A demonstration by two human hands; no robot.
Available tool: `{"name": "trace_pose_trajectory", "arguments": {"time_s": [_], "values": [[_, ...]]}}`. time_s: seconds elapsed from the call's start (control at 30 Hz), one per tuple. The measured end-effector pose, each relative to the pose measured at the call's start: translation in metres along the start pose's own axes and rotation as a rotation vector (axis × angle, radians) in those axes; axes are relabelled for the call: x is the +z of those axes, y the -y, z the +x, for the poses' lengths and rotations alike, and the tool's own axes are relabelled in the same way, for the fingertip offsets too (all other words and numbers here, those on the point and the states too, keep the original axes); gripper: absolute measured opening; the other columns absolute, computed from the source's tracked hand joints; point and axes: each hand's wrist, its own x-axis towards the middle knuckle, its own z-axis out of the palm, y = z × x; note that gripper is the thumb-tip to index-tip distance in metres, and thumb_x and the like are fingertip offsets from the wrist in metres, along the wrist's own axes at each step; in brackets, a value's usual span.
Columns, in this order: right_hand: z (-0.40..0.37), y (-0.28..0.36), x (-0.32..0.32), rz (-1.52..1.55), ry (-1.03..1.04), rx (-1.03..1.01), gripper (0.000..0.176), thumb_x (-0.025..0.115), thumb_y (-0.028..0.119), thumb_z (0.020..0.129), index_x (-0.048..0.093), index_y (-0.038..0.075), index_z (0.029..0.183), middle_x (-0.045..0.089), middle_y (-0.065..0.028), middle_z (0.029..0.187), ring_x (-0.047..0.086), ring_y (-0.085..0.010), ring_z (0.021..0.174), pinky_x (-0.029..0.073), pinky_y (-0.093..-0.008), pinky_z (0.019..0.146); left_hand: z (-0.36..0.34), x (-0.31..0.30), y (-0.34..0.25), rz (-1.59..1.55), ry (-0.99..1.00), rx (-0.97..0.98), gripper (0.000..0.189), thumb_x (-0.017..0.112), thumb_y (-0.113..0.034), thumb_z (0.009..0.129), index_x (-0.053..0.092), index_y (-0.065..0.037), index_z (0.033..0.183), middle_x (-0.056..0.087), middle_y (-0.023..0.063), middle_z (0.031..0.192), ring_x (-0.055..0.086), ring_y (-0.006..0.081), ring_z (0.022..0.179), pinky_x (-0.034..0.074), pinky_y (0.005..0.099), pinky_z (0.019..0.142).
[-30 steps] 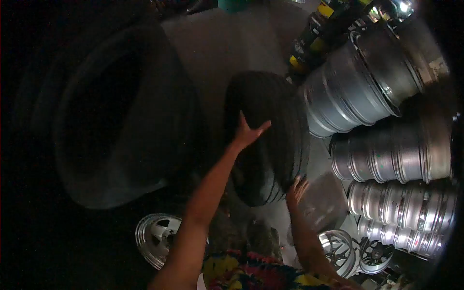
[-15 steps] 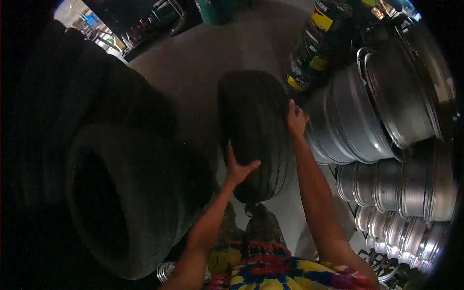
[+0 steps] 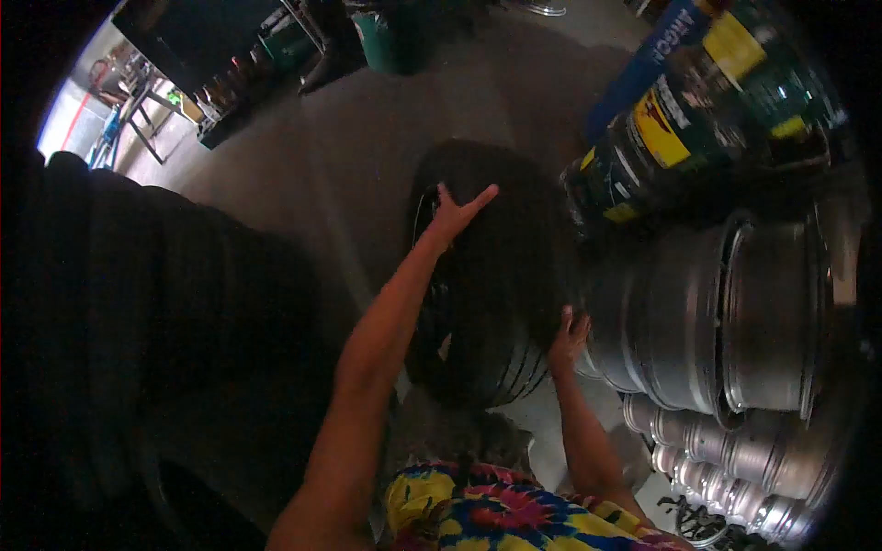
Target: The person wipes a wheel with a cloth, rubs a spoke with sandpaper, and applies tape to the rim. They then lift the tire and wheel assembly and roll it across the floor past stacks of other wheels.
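A dark tire (image 3: 501, 266) stands upright on its tread in front of my legs. Pale glints show on its left side. My left hand (image 3: 450, 219) lies over the far upper left edge of the tire, thumb spread out across the tread and fingers along the left side. Lower down and nearer to me, my right hand (image 3: 570, 344) rests at the tire's right side with its fingers stretched out. Both hands have their fingers apart. The side of the tire that faces right is mostly hidden in shadow.
Stacked metal wheel rims (image 3: 680, 317) line the right, close to my right hand. Beyond them stand dark green drums (image 3: 661, 129) with yellow labels and a blue cylinder (image 3: 648, 64). Dark tires (image 3: 184, 275) fill the left. A green bucket (image 3: 381, 41) sits farther off on the floor.
My left hand has moved up to the far part of the tire, and my right hand has come down nearer to me. The drums and rims now appear lower in view.
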Motion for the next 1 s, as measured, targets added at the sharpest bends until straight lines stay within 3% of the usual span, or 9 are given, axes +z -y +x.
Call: {"name": "trace_pose_trajectory", "arguments": {"time_s": [0.1, 0.37, 0.43, 0.57, 0.67, 0.73, 0.8, 0.87, 1.0], "values": [[0.052, 0.083, -0.002, -0.007, -0.035, -0.196, 0.09, 0.051, 0.07, 0.103, 0.04, 0.003, 0.161, 0.041, -0.0308, 0.162, 0.041, -0.0488, 0.149, 0.032, -0.0569, 0.123, 0.031, -0.015, -0.022, -0.43, 0.576, 0.079, 0.137, 0.091, -0.06, 0.078, 0.011, 0.006, 0.168, 0.037, 0.0247, 0.167, 0.044, 0.0322, 0.149, 0.038, 0.0442, 0.122], [0.241, 0.284, 0.05, 0.113, 0.089, 0.008, 0.099, 0.058, 0.083, 0.09, 0.059, 0.004, 0.149, 0.054, -0.0276, 0.154, 0.052, -0.0453, 0.141, 0.042, -0.0543, 0.116, -0.075, -0.017, 0.008, 0.252, 0.053, 0.524, 0.122, 0.096, -0.049, 0.075, 0.029, 0.001, 0.165, 0.047, 0.0241, 0.158, 0.047, 0.0382, 0.147, 0.039, 0.0459, 0.121], [0.286, 0.32, 0.071, 0.087, -0.022, 0.15, 0.083, 0.063, 0.067, 0.098, 0.06, 0.001, 0.148, 0.063, -0.0245, 0.144, 0.058, -0.0402, 0.137, 0.044, -0.0465, 0.112, -0.056, -0.01, -0.026, 0.295, -0.038, 0.516, 0.121, 0.095, -0.05, 0.075, 0.03, 0.0, 0.164, 0.049, 0.0237, 0.156, 0.049, 0.0384, 0.144, 0.041, 0.0462, 0.119], [0.384, 0.338, 0.077, 0.427, 0.109, -0.16, 0.067, 0.063, 0.055, 0.102, 0.065, -0.003, 0.137, 0.063, -0.0252, 0.143, 0.062, -0.0372, 0.126, 0.046, -0.0465, 0.108, 0.023, 0.013, -0.101, 0.32, -0.077, 0.488, 0.123, 0.094, -0.054, 0.074, 0.029, -0.001, 0.165, 0.05, 0.0229, 0.154, 0.052, 0.0387, 0.141, 0.043, 0.0479, 0.117], [0.312, 0.33, 0.047, 0.582, -0.093, -0.309, 0.051, 0.054, 0.04, 0.11, 0.066, -0.006, 0.128, 0.067, -0.0227, 0.13, 0.062, -0.0305, 0.122, 0.045, -0.0407, 0.104, 0.091, 0.031, -0.163, 0.397, -0.092, 0.393, 0.125, 0.09, -0.062, 0.075, 0.03, 0.001, 0.164, 0.051, 0.0239, 0.154, 0.052, 0.0397, 0.141, 0.043, 0.0484, 0.117], [0.275, 0.217, 0.087, 0.232, -0.025, -0.499, 0.055, 0.059, 0.016, 0.102, 0.048, 0.003, 0.154, 0.053, -0.0267, 0.148, 0.056, -0.0407, 0.127, 0.045, -0.0522, 0.108, 0.136, 0.043, -0.202, 0.42, -0.114, 0.363, 0.127, 0.088, -0.067, 0.075, 0.03, 0.002, 0.164, 0.051, 0.0245, 0.154, 0.052, 0.0403, 0.142, 0.043, 0.0486, 0.117], [0.204, 0.225, 0.07, 0.282, 0.287, 0.092, 0.077, 0.065, 0.03, 0.101, 0.032, 0.004, 0.165, 0.042, -0.028, 0.159, 0.045, -0.0472, 0.141, 0.034, -0.055, 0.12, 0.184, 0.053, -0.235, 0.469, -0.083, 0.281, 0.131, 0.081, -0.078, 0.074, 0.032, 0.005, 0.163, 0.049, 0.0274, 0.156, 0.05, 0.0417, 0.145, 0.041, 0.0489, 0.119], [0.146, 0.225, 0.087, 0.387, 0.128, -0.336, 0.082, 0.061, 0.039, 0.104, 0.026, -0.003, 0.166, 0.036, -0.0258, 0.163, 0.033, -0.0421, 0.152, 0.024, -0.0489, 0.125, 0.233, 0.065, -0.27, 0.502, -0.064, 0.244, 0.132, 0.079, -0.081, 0.074, 0.032, 0.005, 0.162, 0.047, 0.0286, 0.157, 0.048, 0.0423, 0.146, 0.04, 0.0489, 0.119], [0.185, 0.267, 0.131, 0.19, 0.06, -0.151, 0.089, 0.064, 0.041, 0.103, 0.022, -0.005, 0.166, 0.034, -0.026, 0.164, 0.032, -0.0429, 0.152, 0.023, -0.0502, 0.126, 0.349, 0.094, -0.325, 0.442, 0.116, 0.1, 0.135, 0.074, -0.085, 0.075, 0.029, 0.005, 0.165, 0.042, 0.0307, 0.162, 0.045, 0.0419, 0.149, 0.038, 0.0468, 0.122]]}}
